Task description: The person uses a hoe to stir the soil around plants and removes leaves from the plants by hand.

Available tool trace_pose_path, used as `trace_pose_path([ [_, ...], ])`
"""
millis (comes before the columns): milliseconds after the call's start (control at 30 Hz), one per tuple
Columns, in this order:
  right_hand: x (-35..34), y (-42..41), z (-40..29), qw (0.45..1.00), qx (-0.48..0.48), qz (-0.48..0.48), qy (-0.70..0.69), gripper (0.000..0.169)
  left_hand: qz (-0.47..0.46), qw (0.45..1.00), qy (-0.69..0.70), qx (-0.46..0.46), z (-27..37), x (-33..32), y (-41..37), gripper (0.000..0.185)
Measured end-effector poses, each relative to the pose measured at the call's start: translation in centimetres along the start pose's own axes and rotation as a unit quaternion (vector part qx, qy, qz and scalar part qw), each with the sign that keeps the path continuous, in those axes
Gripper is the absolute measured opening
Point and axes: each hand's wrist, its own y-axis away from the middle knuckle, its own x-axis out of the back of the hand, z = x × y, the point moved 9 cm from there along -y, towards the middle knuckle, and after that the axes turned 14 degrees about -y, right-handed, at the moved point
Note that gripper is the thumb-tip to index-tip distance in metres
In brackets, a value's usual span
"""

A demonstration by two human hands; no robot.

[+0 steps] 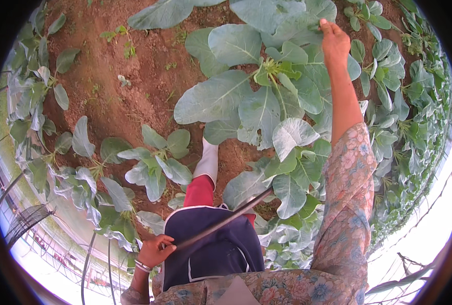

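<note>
A large cabbage-like plant (266, 72) with broad blue-green leaves spreads over the soil before me. My right hand (335, 42) reaches to its far right side and pinches the edge of a broad leaf (298, 28) between thumb and fingers. My left hand (156, 249), with bangles at the wrist, is low beside my dark blue apron (214, 251). Its thumb and fingers are closed at the near end of a dark slender pole (226, 223). The pole slants across the apron up to the right; its far end is hidden among leaves. One leaf has ragged holes.
Reddish-brown soil (100, 87) with small weeds lies at the left. Smaller leafy plants (153, 162) grow beside my white boot (207, 158). Dense crop rows (420, 114) run along the right. Wire netting (27, 223) and thin posts stand at the lower left.
</note>
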Motion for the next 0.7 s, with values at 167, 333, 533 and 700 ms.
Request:
trace_pose_path([
  [167, -2.1, 0.4, -4.1, 0.994, 0.031, -0.101, -0.029, 0.034, 0.035, 0.999, -0.005, -0.023, -0.6, 0.0, -0.2, 0.024],
  [333, -1.2, -0.4, -4.8, 0.993, 0.076, -0.089, -0.020, 0.028, 0.048, 0.999, -0.004, -0.015, -0.6, -0.1, 0.2, 0.024],
  [533, 0.8, 0.7, -0.8, 0.989, 0.009, -0.084, -0.125, 0.033, 0.036, 0.999, 0.013, 0.009, -1.5, -0.5, -0.1, 0.025],
  [700, 4.1, 3.0, 1.6, 0.981, 0.017, 0.010, -0.192, 0.023, 0.088, 0.995, -0.004, -0.044, -2.4, -0.8, 0.3, 0.025],
])
